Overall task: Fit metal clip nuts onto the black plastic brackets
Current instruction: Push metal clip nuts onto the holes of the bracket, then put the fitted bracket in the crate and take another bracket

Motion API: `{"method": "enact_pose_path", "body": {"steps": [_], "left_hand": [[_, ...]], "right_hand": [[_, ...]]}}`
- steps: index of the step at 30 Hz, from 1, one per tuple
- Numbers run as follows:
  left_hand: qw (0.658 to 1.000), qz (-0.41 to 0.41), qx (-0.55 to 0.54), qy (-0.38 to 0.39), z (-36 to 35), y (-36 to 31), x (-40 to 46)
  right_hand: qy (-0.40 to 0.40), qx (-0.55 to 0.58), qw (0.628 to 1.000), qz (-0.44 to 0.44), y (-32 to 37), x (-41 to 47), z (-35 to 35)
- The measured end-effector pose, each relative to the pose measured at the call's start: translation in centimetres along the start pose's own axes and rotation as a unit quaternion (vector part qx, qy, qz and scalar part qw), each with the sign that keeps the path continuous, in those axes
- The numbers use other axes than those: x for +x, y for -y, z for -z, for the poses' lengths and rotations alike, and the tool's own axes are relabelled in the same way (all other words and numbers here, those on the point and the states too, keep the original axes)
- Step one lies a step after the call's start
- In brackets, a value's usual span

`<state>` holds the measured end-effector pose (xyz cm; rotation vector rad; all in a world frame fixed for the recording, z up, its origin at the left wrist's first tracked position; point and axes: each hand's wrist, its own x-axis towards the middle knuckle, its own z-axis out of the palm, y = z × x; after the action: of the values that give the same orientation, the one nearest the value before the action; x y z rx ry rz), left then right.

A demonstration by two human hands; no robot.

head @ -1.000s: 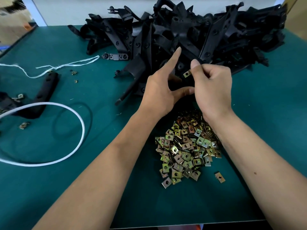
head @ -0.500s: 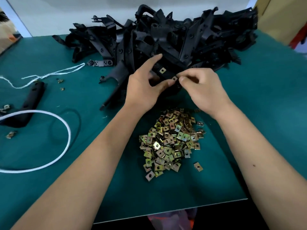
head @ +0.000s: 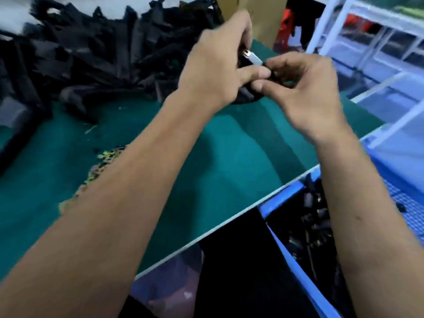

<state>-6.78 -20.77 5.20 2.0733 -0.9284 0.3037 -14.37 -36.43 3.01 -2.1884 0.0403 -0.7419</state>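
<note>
Frame heavily motion-blurred; fine detail limited.

Left hand (head: pixel 215 65) raised above the far right part of the green table mat (head: pixel 229 152), fingers curled and closed on a black plastic bracket (head: pixel 245 97), thumb extended toward the right hand. Right hand (head: pixel 305 95) directly beside it, fingertips touching the same bracket from the right side, thumb and forefinger pinched together at the bracket's edge. Both hands clamped on the one part, held clear of the mat surface.

Metal clip nut (head: pixel 253 57) visible as a pale, shiny piece at the top of the bracket, between the two hands, just beside the left hand's fingers. Whether fully seated on the bracket: cannot tell, owing to blur.

Pile of black plastic brackets (head: pixel 91 56) heaped across the far left and centre of the mat, well apart from the held part on its left side. Heap of loose brass-coloured clip nuts (head: pixel 103 161) on the mat nearer the viewer, largely hidden behind the left forearm.

Blue plastic crate (head: pixel 286 198) below the table's right edge, holding dark parts (head: pixel 312 226); type not discernible. White metal racking (head: pixel 367 42) at upper right, beyond the table.
</note>
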Motion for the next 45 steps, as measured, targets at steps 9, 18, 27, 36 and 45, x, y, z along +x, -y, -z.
{"method": "enact_pose_path", "body": {"steps": [9,18,27,36,45], "left_hand": [[0.981,-0.073,0.022,0.180,-18.8,-12.3,-1.3],[0.880,-0.092,0.087,0.459,-30.4,-10.6,-13.9],[0.860,0.034,0.017,0.508,-30.7,-8.5,-15.4],[0.965,-0.052,-0.235,0.106,-20.8,-13.9,-2.5],[0.966,0.082,-0.109,-0.218,-0.1,0.9,-3.3]], "right_hand": [[-0.063,0.013,0.978,-0.198,-11.8,-12.9,16.0],[-0.098,-0.046,0.868,-0.484,-23.2,-29.5,13.0],[-0.141,-0.210,0.777,-0.576,-24.6,-33.2,6.9],[-0.350,-0.242,0.879,-0.216,-14.5,-16.0,10.2],[0.005,-0.080,0.997,0.003,0.2,-2.1,-5.2]]}}
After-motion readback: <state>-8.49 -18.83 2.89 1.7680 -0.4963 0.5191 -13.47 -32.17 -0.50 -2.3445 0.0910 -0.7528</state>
